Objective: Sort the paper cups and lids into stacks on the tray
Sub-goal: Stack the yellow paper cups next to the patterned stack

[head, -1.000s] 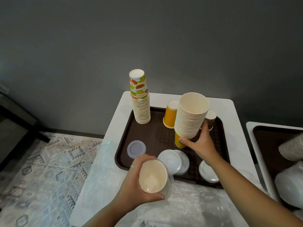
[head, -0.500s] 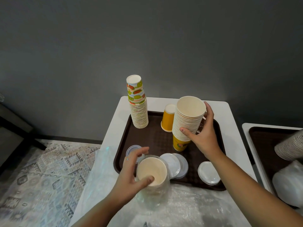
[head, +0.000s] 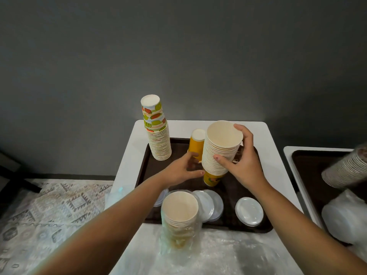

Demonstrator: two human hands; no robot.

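The left hand [head: 181,170] has let go of the wrapped cups [head: 179,212] at 6 o'clock, fingers loose beside the tall stack [head: 221,148] on the tray [head: 246,187], which the right hand [head: 243,162] still grips.

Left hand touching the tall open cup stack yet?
Apart. Head view shows the left hand short of the tall open cup stack, dark tray visible between its fingertips and the stack; only the right hand grips it.
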